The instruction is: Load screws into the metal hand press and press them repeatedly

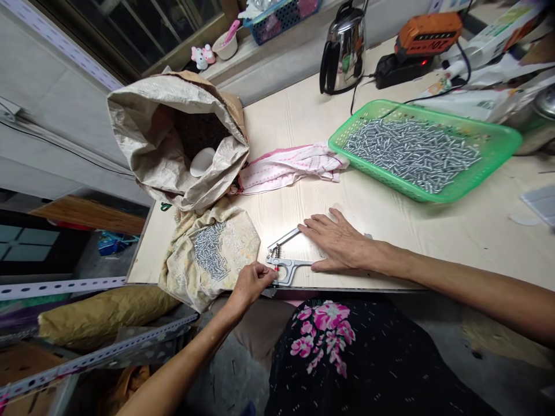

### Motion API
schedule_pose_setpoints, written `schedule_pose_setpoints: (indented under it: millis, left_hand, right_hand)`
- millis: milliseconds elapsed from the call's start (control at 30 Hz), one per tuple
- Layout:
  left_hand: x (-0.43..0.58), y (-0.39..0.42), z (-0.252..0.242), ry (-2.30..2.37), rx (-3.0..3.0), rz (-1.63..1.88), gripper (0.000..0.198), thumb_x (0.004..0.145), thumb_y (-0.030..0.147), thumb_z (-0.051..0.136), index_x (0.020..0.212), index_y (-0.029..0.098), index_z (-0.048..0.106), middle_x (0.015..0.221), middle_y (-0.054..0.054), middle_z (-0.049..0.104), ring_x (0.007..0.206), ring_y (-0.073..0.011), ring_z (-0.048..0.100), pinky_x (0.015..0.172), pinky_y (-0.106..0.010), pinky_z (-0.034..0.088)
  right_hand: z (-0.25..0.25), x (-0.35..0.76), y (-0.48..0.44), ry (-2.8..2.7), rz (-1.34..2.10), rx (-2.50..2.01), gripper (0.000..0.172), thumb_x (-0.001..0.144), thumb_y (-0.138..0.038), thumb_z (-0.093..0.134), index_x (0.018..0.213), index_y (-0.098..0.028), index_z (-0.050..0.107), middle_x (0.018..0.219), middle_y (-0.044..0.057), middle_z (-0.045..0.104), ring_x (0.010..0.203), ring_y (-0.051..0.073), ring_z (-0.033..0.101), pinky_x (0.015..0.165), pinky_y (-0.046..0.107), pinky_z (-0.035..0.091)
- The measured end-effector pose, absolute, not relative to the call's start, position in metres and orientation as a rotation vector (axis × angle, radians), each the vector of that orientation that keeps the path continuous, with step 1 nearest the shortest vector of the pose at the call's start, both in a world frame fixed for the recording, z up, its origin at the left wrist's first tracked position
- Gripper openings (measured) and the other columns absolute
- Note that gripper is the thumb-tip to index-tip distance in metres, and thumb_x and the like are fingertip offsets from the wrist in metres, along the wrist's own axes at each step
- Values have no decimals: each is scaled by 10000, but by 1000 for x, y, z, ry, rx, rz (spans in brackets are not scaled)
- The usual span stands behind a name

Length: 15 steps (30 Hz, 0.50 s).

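Note:
A grey metal hand press (291,264), shaped like snap-fastener pliers with a spring and a red part at its jaw, lies near the table's front edge. My right hand (340,242) rests over its two handles, fingers on the upper one and thumb by the lower one. My left hand (251,283) is closed in a pinch at the jaw end; whatever is between the fingertips is too small to make out. Just left of the press, small silvery metal pieces (210,251) are heaped on a patterned yellowish cloth (243,228).
A green plastic basket (498,138) full of similar silvery pieces stands at the right. An open woven sack (139,127) with a white scoop (202,162) inside is at the back left. Behind are a pink-white towel (290,167), a kettle (347,49) and an orange battery (427,34) on a charger.

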<state>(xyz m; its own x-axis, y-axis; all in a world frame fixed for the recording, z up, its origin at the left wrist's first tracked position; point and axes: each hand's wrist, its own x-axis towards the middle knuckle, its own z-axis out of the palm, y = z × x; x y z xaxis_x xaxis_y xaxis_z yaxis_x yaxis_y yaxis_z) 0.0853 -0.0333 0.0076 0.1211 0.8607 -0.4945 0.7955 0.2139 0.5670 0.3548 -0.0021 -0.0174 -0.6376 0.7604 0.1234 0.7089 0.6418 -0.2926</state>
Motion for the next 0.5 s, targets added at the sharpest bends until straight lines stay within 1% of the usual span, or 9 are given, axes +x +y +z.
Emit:
schedule_pose_setpoints:
  millis: [100,167,233,300,367,400,467,500]
  left_hand:
    - [85,-32,7,1658,1570,78,344,729,457,621,688,122,688,592,-6,574,569,-123,489,516,-218,338]
    - [84,-33,8,1660,1575,56,330,751,441,617,691,123,683,569,4,556,556,-119,483,516,-218,340]
    - [85,-36,9,1683,1634,35,307,771,417,627,675,130,675,592,-2,567,574,-127,510,547,-227,379]
    - [89,-42,11,1735,1801,71,263,803,382,628,713,140,679,704,-31,606,659,-155,565,625,-258,445]
    - [99,-46,12,1725,2058,177,208,837,352,625,878,157,682,898,-77,629,842,-209,606,750,-322,495]
    - [105,-47,12,1669,2192,239,234,848,341,627,1001,167,659,1011,-101,623,953,-238,598,821,-367,501]
    - [120,-42,10,1462,2411,288,424,854,327,641,1239,183,540,1239,-148,562,1165,-288,524,950,-458,469]
    - [127,-37,8,1338,2488,271,517,854,320,647,1319,184,468,1327,-164,513,1241,-304,473,1000,-492,438]
  right_hand:
    - [-12,353,-7,-2639,278,-1200,747,754,-540,653,1321,-98,448,1129,165,595,1048,330,484,989,604,244]
    - [-8,353,-11,-2638,284,-1200,655,784,-491,650,1283,-104,477,1065,148,608,990,306,492,959,554,292]
    - [-5,352,-16,-2618,335,-1192,552,814,-422,643,1250,-115,498,1025,133,608,951,281,489,901,475,352]
    - [-5,351,-20,-2582,405,-1186,497,832,-360,635,1245,-123,495,1018,127,602,941,269,480,833,412,390]
    - [-6,350,-24,-2541,451,-1182,506,835,-329,634,1270,-130,469,1034,127,596,945,268,475,792,390,410]
    - [-8,350,-25,-2523,456,-1181,526,834,-324,633,1288,-131,450,1045,131,593,949,271,475,786,394,419]
    - [-13,350,-28,-2487,443,-1173,589,827,-326,639,1330,-132,403,1076,142,585,968,278,481,801,418,433]
    - [-15,350,-29,-2470,435,-1166,628,818,-334,648,1348,-134,378,1106,149,575,992,284,482,819,433,438]
